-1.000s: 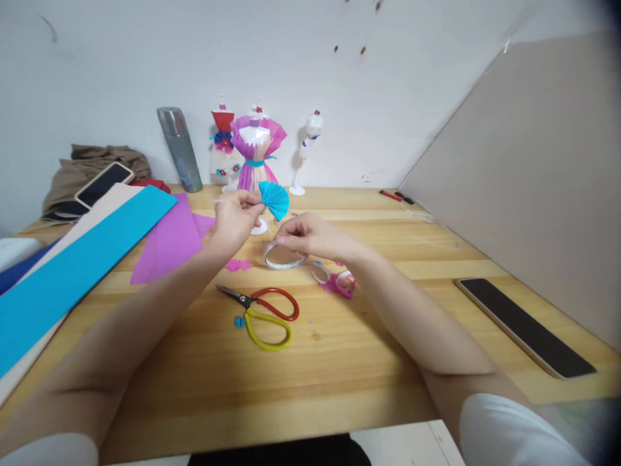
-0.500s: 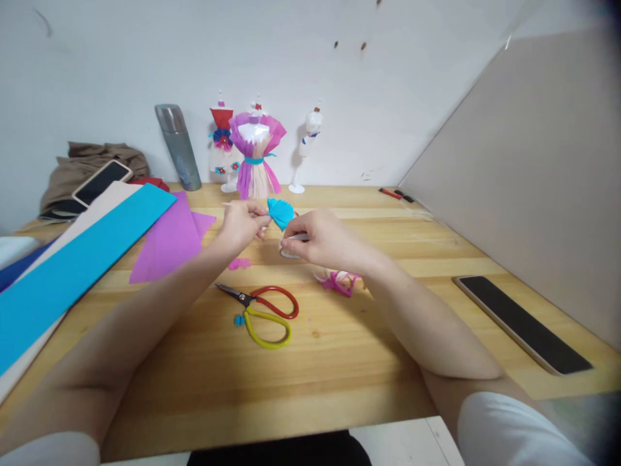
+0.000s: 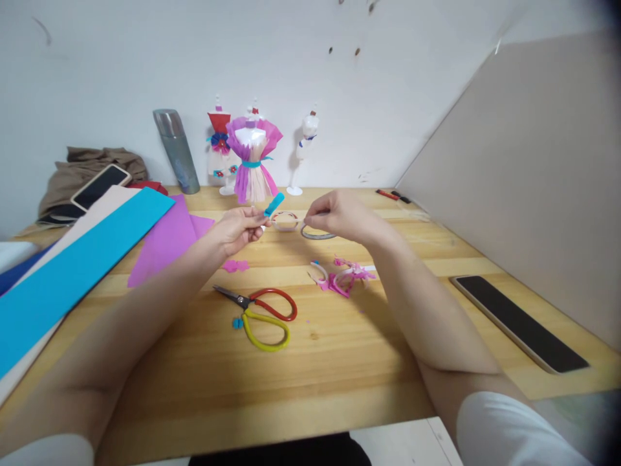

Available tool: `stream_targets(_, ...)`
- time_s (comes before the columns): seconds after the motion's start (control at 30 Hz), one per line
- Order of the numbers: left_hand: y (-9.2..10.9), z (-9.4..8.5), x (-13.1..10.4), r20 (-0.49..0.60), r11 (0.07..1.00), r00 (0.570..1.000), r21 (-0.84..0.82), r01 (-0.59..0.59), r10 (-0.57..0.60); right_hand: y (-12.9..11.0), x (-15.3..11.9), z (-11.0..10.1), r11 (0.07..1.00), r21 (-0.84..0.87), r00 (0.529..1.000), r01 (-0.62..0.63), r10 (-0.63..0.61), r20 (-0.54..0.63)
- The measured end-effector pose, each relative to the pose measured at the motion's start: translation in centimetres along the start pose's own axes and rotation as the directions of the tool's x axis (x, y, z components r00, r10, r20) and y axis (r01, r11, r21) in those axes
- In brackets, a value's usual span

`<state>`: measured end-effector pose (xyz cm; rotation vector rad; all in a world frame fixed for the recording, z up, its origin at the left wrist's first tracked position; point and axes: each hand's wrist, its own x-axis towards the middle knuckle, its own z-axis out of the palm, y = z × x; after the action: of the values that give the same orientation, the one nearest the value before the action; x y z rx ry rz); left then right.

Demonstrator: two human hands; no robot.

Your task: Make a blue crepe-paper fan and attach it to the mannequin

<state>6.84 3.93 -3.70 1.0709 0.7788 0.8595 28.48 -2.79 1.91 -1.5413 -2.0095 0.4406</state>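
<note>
A gathered piece of blue crepe paper (image 3: 275,204) is pinched at its base in my left hand (image 3: 239,230). My right hand (image 3: 339,217) grips a roll of tape (image 3: 319,235) by its rim. A thin pale strip runs between the two hands, apparently tape pulled from the roll. Another ring-shaped roll (image 3: 285,214) is visible behind this strip. Below my hands lie scissors (image 3: 246,303) with one red and one yellow handle, spread apart. A small blue scrap (image 3: 237,323) sits beside them.
Pink scraps and curled white strips (image 3: 342,278) lie under my right forearm. At left are blue paper (image 3: 92,272) and purple paper (image 3: 162,243). Dressed miniature mannequins (image 3: 252,158) and a flask (image 3: 177,152) stand at the back; a phone (image 3: 519,320) lies at right.
My right hand has moved right, away from the left, with the tape roll. The strip between them now shows. The blue crepe paper has turned and appears edge-on.
</note>
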Motion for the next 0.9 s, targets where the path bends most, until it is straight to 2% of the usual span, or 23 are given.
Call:
stream_targets(0.13, -0.6, -0.3, 0.1, 0.080, 0.991, 0.990, 0.070, -0.118, 0.112, 0.8, 0.4, -0.4, 0.997, 0.049, 0.999, -0.052, 0.052, -0.005)
stream_targets(0.23, -0.8, -0.4, 0.0, 0.165, 0.957, 0.965, 0.175, -0.230, 0.202, 1.2, 0.7, -0.4, 0.993, 0.077, 0.996, -0.085, 0.085, 0.011)
stream_targets(0.37, -0.2, 0.0, -0.8, 0.290, 0.882, 0.934, 0.357, -0.308, 0.208, 1.6, 0.9, -0.4, 0.986, 0.155, 0.996, -0.065, 0.053, 0.077)
stream_targets(0.43, 0.2, 0.3, -1.3, 0.391, 0.810, 0.896, 0.443, -0.384, 0.211, 1.7, 0.9, -0.4, 0.982, 0.178, 0.992, -0.068, 0.047, 0.115)
stream_targets(0.47, 0.4, 0.3, -1.4, 0.452, 0.747, 0.865, 0.493, -0.445, 0.217, 1.7, 0.9, -0.4, 0.981, 0.184, 0.990, -0.069, 0.045, 0.131)
stream_targets(0.53, 0.8, 0.4, -1.6, 0.549, 0.545, 0.801, 0.608, -0.578, 0.237, 1.6, 0.9, -0.3, 0.981, 0.181, 0.989, -0.067, 0.041, 0.145)
stream_targets(0.6, 0.9, 0.3, -1.6, 0.592, 0.336, 0.767, 0.690, -0.641, 0.249, 1.6, 0.9, -0.2, 0.985, 0.160, 0.990, -0.058, 0.036, 0.137)
stream_targets(0.7, 0.9, 0.3, -1.6, 0.611, 0.066, 0.760, 0.768, -0.637, 0.224, 1.5, 1.0, 0.2, 0.994, 0.092, 0.993, -0.054, 0.044, 0.110)
stream_targets(0.8, 0.8, 0.5, -1.8, 0.624, -0.151, 0.768, 0.781, -0.606, 0.146, 1.3, 1.0, 0.7, 0.998, 0.025, 0.994, -0.053, 0.050, 0.099)
stream_targets(0.9, 0.7, 0.9, -2.0, 0.584, -0.236, 0.802, 0.802, -0.548, 0.123, 1.0, 1.0, 0.9, 0.998, -0.022, 0.994, -0.058, 0.059, 0.097)
